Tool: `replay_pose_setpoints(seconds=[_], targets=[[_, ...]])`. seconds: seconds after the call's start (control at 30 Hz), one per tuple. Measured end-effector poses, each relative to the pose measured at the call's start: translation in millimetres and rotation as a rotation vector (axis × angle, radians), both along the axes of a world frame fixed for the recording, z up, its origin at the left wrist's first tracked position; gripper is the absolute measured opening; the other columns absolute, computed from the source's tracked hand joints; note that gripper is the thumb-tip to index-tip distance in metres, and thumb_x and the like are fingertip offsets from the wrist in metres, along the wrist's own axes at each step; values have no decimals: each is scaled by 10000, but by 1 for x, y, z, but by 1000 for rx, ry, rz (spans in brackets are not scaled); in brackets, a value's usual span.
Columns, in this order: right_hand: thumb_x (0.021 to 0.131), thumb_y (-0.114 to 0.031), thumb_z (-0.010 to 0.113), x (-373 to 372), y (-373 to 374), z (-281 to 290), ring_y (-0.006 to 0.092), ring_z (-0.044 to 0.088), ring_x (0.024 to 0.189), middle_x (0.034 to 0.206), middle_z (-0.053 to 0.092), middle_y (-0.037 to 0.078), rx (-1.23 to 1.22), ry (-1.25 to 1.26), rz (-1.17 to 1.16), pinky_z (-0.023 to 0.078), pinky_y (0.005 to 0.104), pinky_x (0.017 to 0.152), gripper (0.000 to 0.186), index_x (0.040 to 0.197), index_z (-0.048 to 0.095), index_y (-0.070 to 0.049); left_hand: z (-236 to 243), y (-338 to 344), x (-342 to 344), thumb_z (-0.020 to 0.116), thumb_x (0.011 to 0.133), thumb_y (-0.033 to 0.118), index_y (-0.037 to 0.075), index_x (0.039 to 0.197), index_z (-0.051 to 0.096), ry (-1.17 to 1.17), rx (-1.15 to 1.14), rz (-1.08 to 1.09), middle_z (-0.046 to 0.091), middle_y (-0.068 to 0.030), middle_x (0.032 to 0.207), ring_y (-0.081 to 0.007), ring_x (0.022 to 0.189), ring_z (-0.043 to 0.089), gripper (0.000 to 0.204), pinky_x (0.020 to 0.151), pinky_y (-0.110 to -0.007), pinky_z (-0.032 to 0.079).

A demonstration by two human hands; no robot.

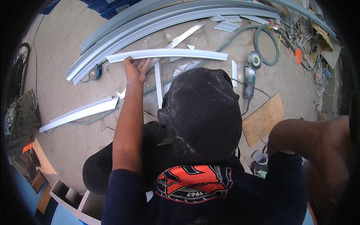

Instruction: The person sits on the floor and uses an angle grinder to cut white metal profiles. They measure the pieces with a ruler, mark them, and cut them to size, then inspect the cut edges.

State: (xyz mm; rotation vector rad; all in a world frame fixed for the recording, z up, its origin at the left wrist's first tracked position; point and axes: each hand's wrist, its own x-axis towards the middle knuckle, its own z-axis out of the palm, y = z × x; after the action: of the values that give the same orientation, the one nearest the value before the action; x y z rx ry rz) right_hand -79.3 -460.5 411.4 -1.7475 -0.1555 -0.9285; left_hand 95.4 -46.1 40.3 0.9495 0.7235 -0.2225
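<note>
My left hand [137, 69] is turned palm up beneath a long white profile strip [187, 54], its fingers and thumb holding the strip near its left part. Shorter white pieces [158, 82] and a metal straightedge [189, 33] lie around it on the floor. A black and blue tape measure [96, 72] is to the left. My right hand [335, 150] is raised close to the camera at the right edge, dark and indistinct, its fingers unclear. My dusty black-clad knee [198, 112] and dark shirt with an orange print fill the lower middle.
Long grey profiles [161, 18] lie across the back, with blue boxes beyond. An angle grinder [248, 86], a hose [266, 60] and a plywood board [262, 120] lie at right, beside scattered debris. Another white profile [78, 112] lies at left, near camouflage fabric [20, 120].
</note>
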Motion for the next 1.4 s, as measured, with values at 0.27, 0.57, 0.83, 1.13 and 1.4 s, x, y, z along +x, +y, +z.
replay_pose_setpoints(seconds=[0.27,0.57,0.83,1.13,1.4], targets=[[872,-765,733,-89,-105,-378,466,586,1424,1503,605,350,-115,1704,-599,470,495,1187,1113,1522,530,115,-23,-15,35,468,1120,347,-91,1586,294,48,4,-103,437,-351,1578,-498,1444,541,663,1155,-660,552],[902,-408,844,-81,-48,-379,253,750,956,1154,769,144,748,1260,-392,612,413,820,668,1405,651,-13,-61,-12,75,437,1156,248,-162,1457,435,-3,7,-108,526,-342,1479,-500,1401,572,509,1139,-636,580],[906,-637,796,-93,51,-316,294,666,1228,1295,697,230,567,1021,-300,507,430,1058,885,1433,581,41,-106,2,71,457,1170,261,-174,1449,419,55,-83,-135,516,-341,1474,-473,1422,550,518,1174,-597,567],[811,-456,909,-5,92,-322,331,689,1253,1353,695,278,440,1020,5,537,422,1063,969,1531,496,44,-84,2,56,544,1154,313,-155,1551,365,96,-98,-296,508,-346,1526,-466,1416,573,639,1187,-576,557],[860,-198,841,78,131,-312,233,749,967,1147,708,158,1024,780,281,614,355,855,679,1403,509,38,-12,-68,-67,800,996,213,-12,1439,541,-399,1028,-1098,692,-202,1235,-307,1117,711,561,951,-445,571]])
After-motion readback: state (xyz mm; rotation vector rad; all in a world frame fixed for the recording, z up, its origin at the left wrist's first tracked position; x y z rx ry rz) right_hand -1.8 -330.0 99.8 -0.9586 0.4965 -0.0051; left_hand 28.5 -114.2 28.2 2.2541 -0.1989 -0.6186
